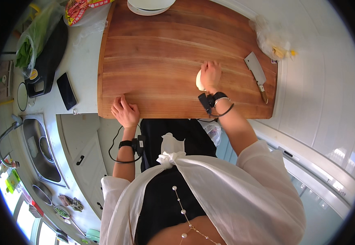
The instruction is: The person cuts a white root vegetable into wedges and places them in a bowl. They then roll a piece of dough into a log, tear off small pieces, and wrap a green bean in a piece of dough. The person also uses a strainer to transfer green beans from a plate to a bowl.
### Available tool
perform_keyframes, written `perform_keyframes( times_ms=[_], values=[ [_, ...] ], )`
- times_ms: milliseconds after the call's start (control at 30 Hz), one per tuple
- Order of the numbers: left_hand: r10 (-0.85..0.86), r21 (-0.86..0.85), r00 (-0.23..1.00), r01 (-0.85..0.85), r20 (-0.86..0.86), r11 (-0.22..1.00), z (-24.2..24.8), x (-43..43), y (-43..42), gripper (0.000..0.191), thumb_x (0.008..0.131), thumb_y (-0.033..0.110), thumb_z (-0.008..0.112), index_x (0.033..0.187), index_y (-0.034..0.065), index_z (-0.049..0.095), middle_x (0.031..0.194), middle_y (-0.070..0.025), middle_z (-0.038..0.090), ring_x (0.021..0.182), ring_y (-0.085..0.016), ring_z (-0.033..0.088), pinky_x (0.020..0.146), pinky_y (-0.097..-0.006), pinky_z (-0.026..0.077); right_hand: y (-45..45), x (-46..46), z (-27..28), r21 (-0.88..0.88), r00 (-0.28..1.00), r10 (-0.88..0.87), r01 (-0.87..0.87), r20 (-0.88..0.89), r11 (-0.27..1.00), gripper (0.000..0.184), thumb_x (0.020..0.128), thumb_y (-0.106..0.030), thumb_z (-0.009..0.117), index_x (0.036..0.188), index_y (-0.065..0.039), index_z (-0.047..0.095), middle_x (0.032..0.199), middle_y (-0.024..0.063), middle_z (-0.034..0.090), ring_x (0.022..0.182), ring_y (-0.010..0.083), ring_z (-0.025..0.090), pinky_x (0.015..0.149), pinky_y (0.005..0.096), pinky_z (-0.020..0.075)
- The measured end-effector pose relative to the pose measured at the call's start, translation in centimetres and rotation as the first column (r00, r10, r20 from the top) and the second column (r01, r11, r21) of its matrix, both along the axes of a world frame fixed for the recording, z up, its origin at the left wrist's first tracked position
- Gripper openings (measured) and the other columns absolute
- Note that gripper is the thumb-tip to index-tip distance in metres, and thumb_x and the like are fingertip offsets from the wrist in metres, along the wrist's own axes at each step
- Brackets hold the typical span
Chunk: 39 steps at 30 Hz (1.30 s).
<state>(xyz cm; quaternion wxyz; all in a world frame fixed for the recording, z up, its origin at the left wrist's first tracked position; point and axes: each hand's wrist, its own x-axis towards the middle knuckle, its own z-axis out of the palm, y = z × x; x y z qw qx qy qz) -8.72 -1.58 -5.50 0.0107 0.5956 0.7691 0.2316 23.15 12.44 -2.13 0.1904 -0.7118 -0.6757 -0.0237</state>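
Note:
My right hand [211, 75] presses over a pale, rounded lump that looks like dough [199, 81], right of the middle of a large wooden board [153, 70]. The fingers curl over the lump and hide much of it. My left hand [125, 111] rests at the board's near left corner, its fingers loosely bent and nothing seen in them. To the right of my right hand, a cleaver [257, 72] lies flat on the board, its handle towards me. Stacked white bowls or plates [150, 6] stand at the board's far edge.
Left of the board are a black phone [66, 91], a black cutting board [53, 55], bagged leafy greens [26, 55] and a red food packet [76, 12]. A metal sink [39, 150] lies further left. A plastic bag [270, 39] sits at the board's far right.

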Motion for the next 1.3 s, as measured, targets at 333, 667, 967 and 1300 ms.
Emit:
perform_keyframes(
  times_ms=[333,667,967,1300],
  values=[
    [0.001,0.012,1.000,-0.001,0.003,1.000,0.3,0.1,0.0,0.050,0.072,0.009,0.055,0.121,0.0039,0.053,0.122,-0.0152,0.048,0.107,-0.036,0.045,0.094,-0.0480,0.037,5.9,0.9,-0.7,-0.097,0.997,0.047,-0.053,-0.064,0.994,0.027,0.089,-0.025,0.056,0.072,-0.004,0.058,0.075,0.0144,0.060,0.077,0.0365,0.058,0.067,0.0470,0.0460],
    [-0.011,0.012,0.999,0.012,-0.043,1.000,0.0,-0.2,0.0,0.048,0.074,0.011,0.056,0.121,0.0036,0.053,0.121,-0.0145,0.048,0.110,-0.035,0.044,0.095,-0.0467,0.036,-0.6,0.7,3.5,-0.434,0.990,-0.097,0.043,-0.104,0.900,0.036,0.085,-0.041,0.057,0.077,-0.006,0.062,0.083,0.0151,0.063,0.084,0.0358,0.060,0.073,0.0463,0.0466],
    [-0.001,0.038,1.000,0.002,-0.024,0.999,-0.1,-0.1,0.0,0.048,0.073,0.012,0.057,0.120,0.0033,0.053,0.121,-0.0150,0.048,0.109,-0.036,0.045,0.093,-0.0466,0.037,-6.9,-3.6,-0.5,0.137,0.991,-0.128,0.123,0.026,0.983,0.015,0.088,-0.021,0.050,0.087,-0.010,0.061,0.092,0.0137,0.058,0.090,0.0353,0.052,0.077,0.0480,0.0409],
    [0.011,0.047,0.999,-0.013,0.031,0.999,0.4,0.1,0.0,0.048,0.071,0.008,0.057,0.118,0.0033,0.055,0.117,-0.0148,0.049,0.107,-0.036,0.046,0.090,-0.0462,0.039,0.8,-1.3,-1.0,0.016,0.986,-0.117,0.116,0.121,0.993,0.021,0.086,-0.027,0.052,0.079,-0.010,0.062,0.084,0.0116,0.061,0.081,0.0348,0.057,0.070,0.0484,0.0457]
  ],
)
